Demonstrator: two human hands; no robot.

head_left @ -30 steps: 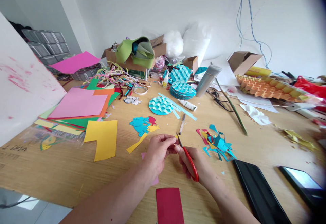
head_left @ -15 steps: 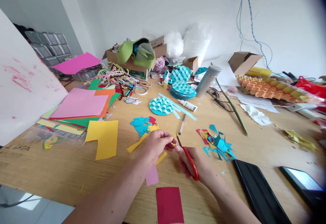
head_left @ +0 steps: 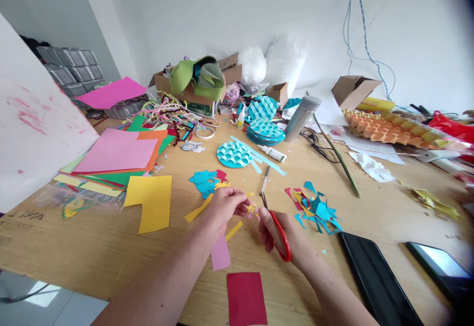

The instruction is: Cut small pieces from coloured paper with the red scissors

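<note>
Table (head_left: pixel 292 296) runs under both grips. Yellow sheet (head_left: pixel 156 202): well off to the L of my L grip. Red paper (head_left: pixel 247 299): nearer me than either hand, roughly betw. the two forearms. My R hand (head_left: pixel 274 229) is closed round the scissors (head_left: pixel 281 244), handles in the palm, thumb on top; the long axis runs fwd from that grip & a touch L, blade tips by the pen (head_left: pixel 265 180). Pink strip (head_left: pixel 221 254): just my side of the L wrist, w/ a thin yellow strip (head_left: pixel 234 230) nr it. Smallest, the yellow & pink bits (head_left: pixel 252 210): in the gap betw. hands, L of the blades, right by the fingertips of my L hand (head_left: pixel 231 205), so L is nearer. L thumb & fingers are bunched; can't tell if pressed tog. or pinching a bit.
</note>
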